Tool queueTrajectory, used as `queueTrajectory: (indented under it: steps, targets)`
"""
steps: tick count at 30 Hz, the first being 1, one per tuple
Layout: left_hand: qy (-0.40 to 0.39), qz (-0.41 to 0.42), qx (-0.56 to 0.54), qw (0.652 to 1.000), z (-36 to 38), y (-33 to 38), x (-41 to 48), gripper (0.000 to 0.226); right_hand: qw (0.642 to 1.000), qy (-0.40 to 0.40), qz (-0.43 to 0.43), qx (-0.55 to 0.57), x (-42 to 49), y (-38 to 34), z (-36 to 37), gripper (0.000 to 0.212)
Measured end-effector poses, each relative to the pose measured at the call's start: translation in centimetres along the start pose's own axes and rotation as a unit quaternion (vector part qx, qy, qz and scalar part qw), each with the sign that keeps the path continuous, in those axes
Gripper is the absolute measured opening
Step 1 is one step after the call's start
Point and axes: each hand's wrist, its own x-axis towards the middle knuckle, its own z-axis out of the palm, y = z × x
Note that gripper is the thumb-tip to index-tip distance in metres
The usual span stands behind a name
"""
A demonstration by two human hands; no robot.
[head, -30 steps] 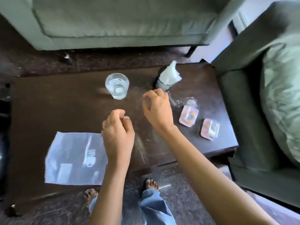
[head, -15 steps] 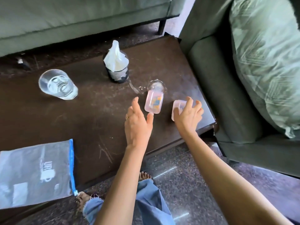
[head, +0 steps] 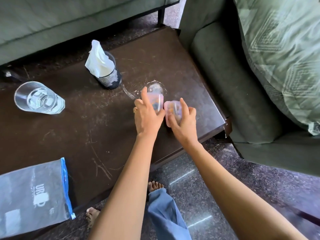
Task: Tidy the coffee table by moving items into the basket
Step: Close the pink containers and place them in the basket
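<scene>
Where green sofas (head: 69, 19) flank it, the coffee table (head: 78, 132) shows scratches.

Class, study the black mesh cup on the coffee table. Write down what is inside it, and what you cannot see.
White tissue paper stands bunched in the mesh cup, rising above its rim. The cup's bottom, and anything under the paper, is covered.
</scene>
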Motion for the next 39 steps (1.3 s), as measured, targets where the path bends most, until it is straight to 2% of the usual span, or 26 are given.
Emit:
queueTrajectory:
  steps: [3, 5, 9, 13, 16, 18, 23, 25, 28, 30, 32, 35, 39]
  targets:
    - [-0.001, -0.061, -0.190, 0.980, -1.2, -1.6, -0.7, 0.062, 0.989, -0.031, 0.070, 0.128, -0.4, -0.6, 0.3, 0.051]
    - [0.007, -0.073, -0.233, 0.970, -1.7, -3.0, -1.4, 0.057, 0.982, -0.024, 0.093, 0.160, -0.7, -0.6, 1.0, 0.041]
    - [0.038, -0.043, -0.191, 0.980, -1.8, -5.3, -2.9, 0.049, 0.987, -0.006, 0.075, 0.144, -1.1, -0.2, 2.1, 0.033]
    - [0.076, -0.088, -0.181, 0.977, -1.7, -6.1, -3.6, 0.045, 0.980, 0.042, 0.116, 0.155, -0.6, -0.3, 2.1, 0.030]
    - [0.111, -0.101, -0.182, 0.972, -2.0, -6.3, -3.7, 0.044, 0.981, 0.085, 0.114, 0.135, -0.1, -0.4, 2.1, 0.027]
    - [0.110, -0.104, -0.172, 0.973, -2.2, -6.5, -3.5, 0.045, 0.981, 0.102, 0.119, 0.118, 0.3, -0.2, 2.1, 0.025]
    - [0.090, -0.168, -0.148, 0.970, -3.0, -7.1, -2.7, 0.044, 0.976, 0.121, 0.148, 0.107, 0.6, -0.2, 2.0, 0.027]
    - [0.081, -0.171, -0.137, 0.972, -3.3, -7.4, -2.5, 0.043, 0.982, 0.136, 0.108, 0.068, 0.2, -0.9, 2.0, 0.026]
    - [0.082, -0.188, -0.129, 0.970, -4.0, -7.8, -2.3, 0.044, 0.988, 0.147, -0.042, -0.017, -1.1, -3.2, 2.4, 0.028]
    - [0.098, -0.190, -0.133, 0.968, -4.5, -8.1, -2.3, 0.041, 0.986, 0.104, -0.120, -0.044, -1.9, -4.9, 3.5, 0.034]
    - [0.117, -0.180, -0.145, 0.966, -5.0, -8.4, -2.3, 0.037, 0.983, 0.033, -0.163, -0.077, -2.5, -6.2, 5.2, 0.045]
    - [0.136, -0.169, -0.160, 0.963, -6.1, -9.1, -2.1, 0.034, 0.976, -0.035, -0.162, -0.143, -3.1, -7.0, 8.0, 0.067]
    - [0.155, -0.149, -0.174, 0.961, -7.8, -10.5, -2.0, 0.033, 0.969, -0.038, -0.121, -0.212, -3.2, -7.8, 10.1, 0.082]
